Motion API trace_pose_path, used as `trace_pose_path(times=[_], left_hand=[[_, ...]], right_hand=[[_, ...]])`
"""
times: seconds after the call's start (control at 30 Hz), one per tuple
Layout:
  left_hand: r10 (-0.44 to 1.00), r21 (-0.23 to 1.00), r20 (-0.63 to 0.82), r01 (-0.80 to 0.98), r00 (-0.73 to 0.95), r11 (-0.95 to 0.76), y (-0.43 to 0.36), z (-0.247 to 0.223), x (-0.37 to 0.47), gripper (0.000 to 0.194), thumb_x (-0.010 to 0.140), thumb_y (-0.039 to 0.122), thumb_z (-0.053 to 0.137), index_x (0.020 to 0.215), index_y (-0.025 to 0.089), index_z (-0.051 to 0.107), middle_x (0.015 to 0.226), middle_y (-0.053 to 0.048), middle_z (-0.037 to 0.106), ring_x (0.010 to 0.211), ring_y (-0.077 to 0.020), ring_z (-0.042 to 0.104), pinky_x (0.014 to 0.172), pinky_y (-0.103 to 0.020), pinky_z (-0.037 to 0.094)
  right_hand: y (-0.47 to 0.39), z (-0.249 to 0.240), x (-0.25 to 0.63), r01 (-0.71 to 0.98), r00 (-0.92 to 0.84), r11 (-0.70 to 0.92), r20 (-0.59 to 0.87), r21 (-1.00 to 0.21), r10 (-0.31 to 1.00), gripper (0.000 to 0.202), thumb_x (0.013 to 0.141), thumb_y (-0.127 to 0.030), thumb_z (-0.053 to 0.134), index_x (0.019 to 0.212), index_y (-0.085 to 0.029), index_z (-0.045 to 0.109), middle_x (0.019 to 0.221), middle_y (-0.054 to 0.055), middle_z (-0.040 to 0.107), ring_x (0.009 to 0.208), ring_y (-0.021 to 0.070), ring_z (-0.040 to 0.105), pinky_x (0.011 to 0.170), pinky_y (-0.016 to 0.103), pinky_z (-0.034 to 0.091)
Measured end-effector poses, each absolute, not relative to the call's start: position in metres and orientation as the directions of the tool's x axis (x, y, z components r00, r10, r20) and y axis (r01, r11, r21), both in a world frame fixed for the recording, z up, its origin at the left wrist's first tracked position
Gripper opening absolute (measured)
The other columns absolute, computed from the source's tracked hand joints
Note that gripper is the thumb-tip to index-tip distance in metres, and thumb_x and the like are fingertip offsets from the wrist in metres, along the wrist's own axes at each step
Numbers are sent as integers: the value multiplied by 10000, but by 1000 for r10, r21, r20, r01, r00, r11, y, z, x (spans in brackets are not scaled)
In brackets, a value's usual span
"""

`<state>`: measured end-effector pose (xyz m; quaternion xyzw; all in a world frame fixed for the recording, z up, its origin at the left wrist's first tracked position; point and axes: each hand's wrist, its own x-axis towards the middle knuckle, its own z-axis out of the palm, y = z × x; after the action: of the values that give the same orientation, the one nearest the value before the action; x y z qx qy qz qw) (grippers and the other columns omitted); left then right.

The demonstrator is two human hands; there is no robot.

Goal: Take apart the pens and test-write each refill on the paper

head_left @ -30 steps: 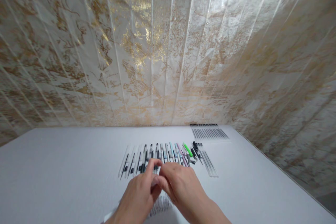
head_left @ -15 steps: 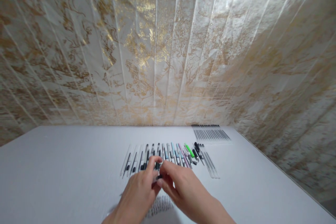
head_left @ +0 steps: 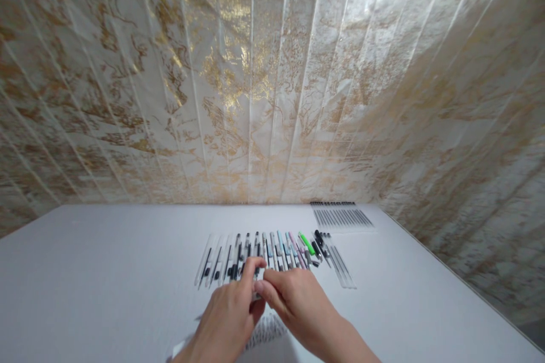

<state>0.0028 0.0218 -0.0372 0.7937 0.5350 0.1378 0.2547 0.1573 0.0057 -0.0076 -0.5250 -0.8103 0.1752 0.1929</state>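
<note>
hands: while the left hand pinches a small item, the right hand closes on it too, thumb to fingers.
item: between the fingertips, mostly hidden; kind, cannot tell.
pens: one row on the white table, just beyond the hands; green pen toward the right end.
refills: dark-tipped set, far right, apart from the row.
sheet: scribbled, below the hands.

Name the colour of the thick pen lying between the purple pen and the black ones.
The thick pen is bright green; it shows best in the head view.
</note>
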Motion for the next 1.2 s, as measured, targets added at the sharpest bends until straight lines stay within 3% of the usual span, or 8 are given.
trace_pose_path(times=[0.13,0.3,0.43,0.6,0.77,1.1,1.2], left_hand=[[909,588,-26,742,416,-323,22,-36,2,410,842,100,476,1221,210,365,819,-9,748,860,-257,712,674,-284,445],[915,557,-44,771,401,-311,21,-37,3,400,857,116,474,1231,206,366,789,-18,746,793,-254,718,641,-278,441],[908,556,-46,766,415,-322,20,-33,4,436,843,95,486,1244,213,360,878,-17,759,867,-266,715,655,-287,441],[918,494,-58,811,391,-314,19,-32,5,419,867,109,484,1264,190,377,793,-31,753,815,-283,721,642,-301,449],[911,515,-44,790,411,-332,20,-30,6,433,884,112,496,1284,204,358,911,-13,763,897,-276,714,682,-304,459],[925,354,-41,872,377,-339,19,-35,7,475,911,103,412,1366,195,311,896,-35,750,836,-290,718,685,-354,490],[913,430,14,822,409,-374,20,-36,5,459,912,137,443,1350,202,323,1000,-54,726,898,-255,701,724,-324,489]], right_hand=[[5,-8,158,747,-387,401,144,-529,911,158,920,-274,511,788,-201,557,654,-24,630,531,109,512,524,187,269],[3,-4,158,770,-394,397,117,-500,912,296,963,-312,438,711,-197,541,608,-21,597,514,112,491,514,204,241],[4,-1,159,720,-414,405,121,-564,902,119,904,-245,537,795,-198,548,693,-23,627,563,109,511,531,183,264],[5,-3,158,761,-402,402,115,-509,908,327,958,-304,456,657,-191,515,572,-32,545,497,101,430,507,199,220],[3,2,159,725,-410,390,99,-568,907,153,913,-218,515,766,-194,551,677,-20,599,571,110,491,546,183,270],[7,-3,160,608,-379,309,74,-732,923,186,919,-246,476,741,-199,501,637,-45,501,580,108,447,555,196,289],[11,-5,167,551,-359,275,73,-788,930,208,922,-277,472,731,-198,492,624,-51,468,575,105,425,539,195,293]])
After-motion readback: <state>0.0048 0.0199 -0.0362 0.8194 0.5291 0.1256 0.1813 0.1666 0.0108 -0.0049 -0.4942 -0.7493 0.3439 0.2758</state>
